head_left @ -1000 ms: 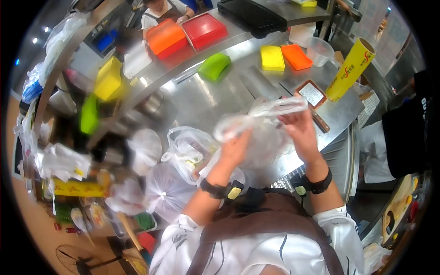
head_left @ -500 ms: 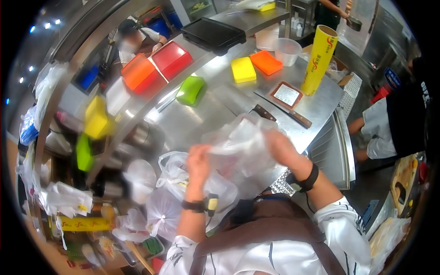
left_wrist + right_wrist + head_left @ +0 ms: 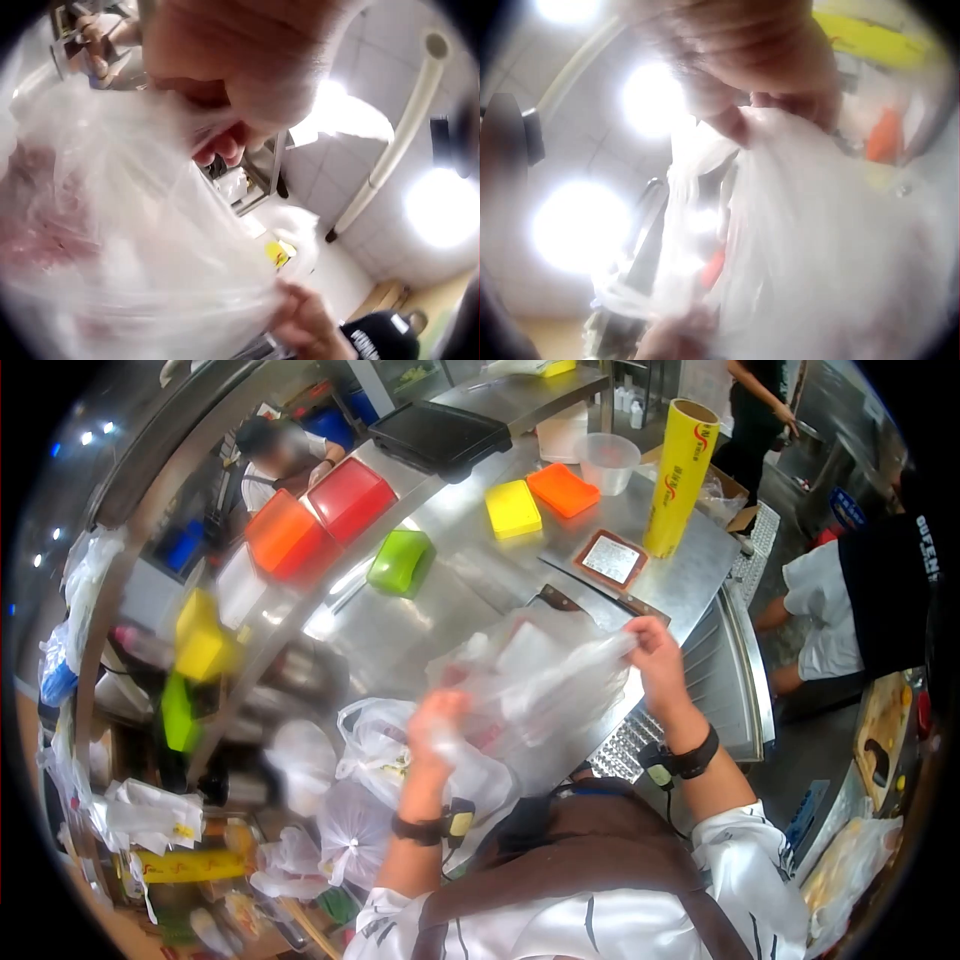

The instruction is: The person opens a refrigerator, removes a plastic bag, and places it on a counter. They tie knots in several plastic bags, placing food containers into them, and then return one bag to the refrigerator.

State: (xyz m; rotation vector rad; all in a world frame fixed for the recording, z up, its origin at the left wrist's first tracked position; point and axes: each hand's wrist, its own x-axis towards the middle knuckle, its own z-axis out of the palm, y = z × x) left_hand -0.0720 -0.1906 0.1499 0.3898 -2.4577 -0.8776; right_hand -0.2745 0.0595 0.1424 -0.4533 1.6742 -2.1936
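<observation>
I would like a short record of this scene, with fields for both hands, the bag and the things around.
Left hand: grips the thin plastic bag
Right hand: pinches the same bag, opposite side
Bag contents: something reddish, not clear what
Surface: metal counter
Near right hand: long knife, labelled packet
Farther back: upright yellow roll, green container

The head view is bright, its edges bowed into black. A ceiling lamp blows out at 3 o'clock, left wrist view; the right blurs, flaring at 8 and 11 o'clock.
</observation>
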